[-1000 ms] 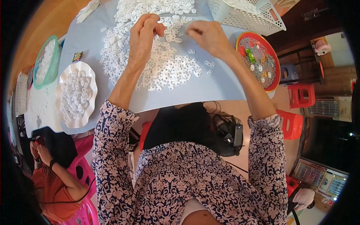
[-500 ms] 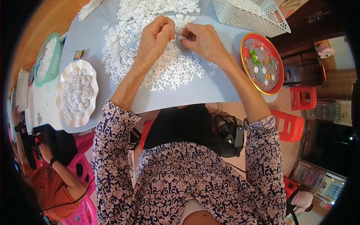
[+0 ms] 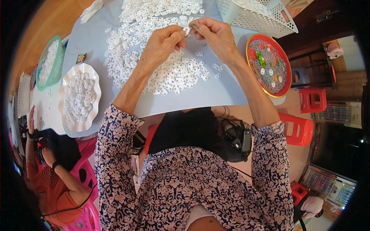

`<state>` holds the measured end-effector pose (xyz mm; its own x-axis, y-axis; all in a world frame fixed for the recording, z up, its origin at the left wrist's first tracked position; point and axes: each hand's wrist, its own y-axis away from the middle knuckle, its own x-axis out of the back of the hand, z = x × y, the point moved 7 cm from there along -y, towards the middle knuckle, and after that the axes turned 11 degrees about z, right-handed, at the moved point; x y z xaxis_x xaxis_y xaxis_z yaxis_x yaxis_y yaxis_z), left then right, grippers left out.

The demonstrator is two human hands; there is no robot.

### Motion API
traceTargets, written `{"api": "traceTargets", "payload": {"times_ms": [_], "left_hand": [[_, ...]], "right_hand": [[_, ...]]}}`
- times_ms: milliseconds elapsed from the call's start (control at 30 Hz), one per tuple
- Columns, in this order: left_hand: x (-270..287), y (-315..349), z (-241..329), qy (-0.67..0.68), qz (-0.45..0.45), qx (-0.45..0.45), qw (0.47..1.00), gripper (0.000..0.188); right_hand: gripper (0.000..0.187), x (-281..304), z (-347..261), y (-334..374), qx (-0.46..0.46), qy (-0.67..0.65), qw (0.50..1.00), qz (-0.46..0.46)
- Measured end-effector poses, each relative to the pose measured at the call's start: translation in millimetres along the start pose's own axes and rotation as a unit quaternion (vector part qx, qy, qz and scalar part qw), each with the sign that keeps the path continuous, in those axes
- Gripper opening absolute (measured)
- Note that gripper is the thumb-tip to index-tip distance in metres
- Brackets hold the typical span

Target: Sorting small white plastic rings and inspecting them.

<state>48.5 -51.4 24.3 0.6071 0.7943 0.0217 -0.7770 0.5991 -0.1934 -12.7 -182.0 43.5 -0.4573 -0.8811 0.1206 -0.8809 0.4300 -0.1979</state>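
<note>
Above a heap of small white two-holed plastic pieces (image 3: 175, 75), both my hands meet over the far part of the table. My left hand (image 3: 165, 42) is closed, its thumb and fingertips pinching one white two-holed piece (image 3: 187, 30). Right beside that piece, the fingertips of my right hand (image 3: 216, 37) are pinched together; whatever lies between them is too small to make out. At the right, a red round tray (image 3: 287, 61) with a yellow rim holds many thin grey bits, a few white pieces and a green wrapper (image 3: 261, 59).
On the left stands a wavy-edged white dish (image 3: 96, 104) of white pieces, near a small dark packet (image 3: 81, 57). Beyond are a green basket (image 3: 58, 71) and, far right, a white perforated basket (image 3: 262, 23). Another person (image 3: 63, 181) sits at the left; red stools (image 3: 295, 129) stand right.
My right hand has risen slightly and its fingertips have come up to my left hand's. The white piece in my left fingers now shows. The person at left has moved an arm.
</note>
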Motion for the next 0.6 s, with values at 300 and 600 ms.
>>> {"api": "traceTargets", "payload": {"times_ms": [300, 600], "left_hand": [[-4, 5, 2, -0.011, 0.001, -0.003, 1.000, 0.024], [-5, -1, -5, -0.068, 0.021, 0.000, 0.997, 0.024]], "right_hand": [[0.017, 1, -3, 5, 0.048, 0.166, 0.985, 0.000], [0.014, 6, -7, 29, 0.208, 0.384, 0.890, -0.130]]}}
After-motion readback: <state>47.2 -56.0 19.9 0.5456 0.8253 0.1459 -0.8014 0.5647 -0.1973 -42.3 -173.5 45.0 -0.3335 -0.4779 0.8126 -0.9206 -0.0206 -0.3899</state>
